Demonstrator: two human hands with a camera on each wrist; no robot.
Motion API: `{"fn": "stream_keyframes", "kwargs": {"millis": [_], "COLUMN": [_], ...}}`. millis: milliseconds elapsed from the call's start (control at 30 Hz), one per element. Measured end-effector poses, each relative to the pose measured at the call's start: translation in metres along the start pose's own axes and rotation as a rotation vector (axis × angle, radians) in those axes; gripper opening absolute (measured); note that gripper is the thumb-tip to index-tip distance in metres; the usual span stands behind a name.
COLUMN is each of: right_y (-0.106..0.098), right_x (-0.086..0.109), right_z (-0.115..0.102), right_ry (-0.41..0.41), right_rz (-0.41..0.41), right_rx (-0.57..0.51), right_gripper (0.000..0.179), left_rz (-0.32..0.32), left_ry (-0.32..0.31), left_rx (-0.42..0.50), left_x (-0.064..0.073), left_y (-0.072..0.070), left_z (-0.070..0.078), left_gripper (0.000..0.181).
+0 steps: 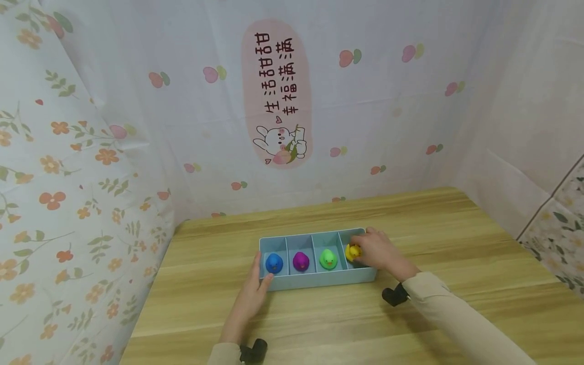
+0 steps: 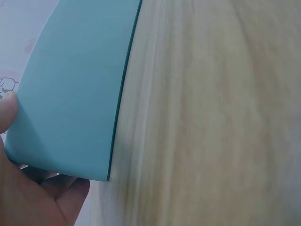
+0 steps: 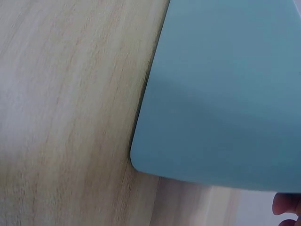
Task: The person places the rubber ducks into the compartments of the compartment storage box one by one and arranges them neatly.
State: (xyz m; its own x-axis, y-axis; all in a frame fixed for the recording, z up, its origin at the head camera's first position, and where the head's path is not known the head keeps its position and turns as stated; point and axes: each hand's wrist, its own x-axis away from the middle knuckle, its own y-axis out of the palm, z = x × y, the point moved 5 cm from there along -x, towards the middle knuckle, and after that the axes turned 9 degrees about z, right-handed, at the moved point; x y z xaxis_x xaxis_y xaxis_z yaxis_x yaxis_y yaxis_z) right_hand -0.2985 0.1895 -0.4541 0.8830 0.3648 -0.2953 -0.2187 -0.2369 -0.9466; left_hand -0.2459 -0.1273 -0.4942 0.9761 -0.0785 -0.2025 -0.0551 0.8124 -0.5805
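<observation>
A blue-grey box with compartments (image 1: 319, 280) stands on the table, one toy duck in each section. From left to right sit a blue duck (image 1: 274, 263), a purple duck (image 1: 301, 261), a green duck (image 1: 328, 259) and a yellow duck (image 1: 352, 252). My left hand (image 1: 253, 290) grips the box's left end, thumb at the front rim and fingers along the end wall; the left wrist view shows this hold. Reaching over the right end, my right hand (image 1: 377, 249) pinches the yellow duck in the last section. Its fingertips are partly hidden; the right wrist view shows mostly box wall (image 3: 216, 103).
The wood-grain table (image 1: 328, 324) extends around the box on every side. Behind it hangs a printed cloth (image 1: 365, 116), with a flowered curtain (image 1: 91, 203) at the left. A black wrist mount (image 1: 395, 295) sits under the right forearm, another (image 1: 253, 351) by the left.
</observation>
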Motion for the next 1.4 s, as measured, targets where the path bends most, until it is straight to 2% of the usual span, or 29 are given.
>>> {"fn": "stream_keyframes", "kwargs": {"millis": [400,800,1000,1267,1400], "right_y": [-0.002,-0.004,-0.005,-0.019,-0.026], "right_x": [0.000,-0.001,0.003,0.011,0.015], "right_z": [-0.006,-0.008,-0.006,-0.001,0.002], "right_ry": [0.018,-0.009,0.009,0.025,0.015], "right_rz": [-0.023,-0.019,-0.031,0.072,0.114], "right_rx": [0.041,0.069,0.047,-0.016,-0.077], "right_gripper": [0.030,0.029,0.031,0.048,0.052], "left_rz": [0.002,0.027,0.009,0.000,0.026], "left_ry": [0.005,0.028,0.026,0.022,0.074], "left_rx": [0.004,-0.018,-0.019,-0.031,-0.096], "left_x": [0.000,0.000,0.000,0.001,0.001], "left_y": [0.000,0.000,0.000,0.000,-0.002], "left_z": [0.001,0.000,0.002,0.003,0.005], "left_gripper": [0.065,0.064,0.064,0.065,0.065]}}
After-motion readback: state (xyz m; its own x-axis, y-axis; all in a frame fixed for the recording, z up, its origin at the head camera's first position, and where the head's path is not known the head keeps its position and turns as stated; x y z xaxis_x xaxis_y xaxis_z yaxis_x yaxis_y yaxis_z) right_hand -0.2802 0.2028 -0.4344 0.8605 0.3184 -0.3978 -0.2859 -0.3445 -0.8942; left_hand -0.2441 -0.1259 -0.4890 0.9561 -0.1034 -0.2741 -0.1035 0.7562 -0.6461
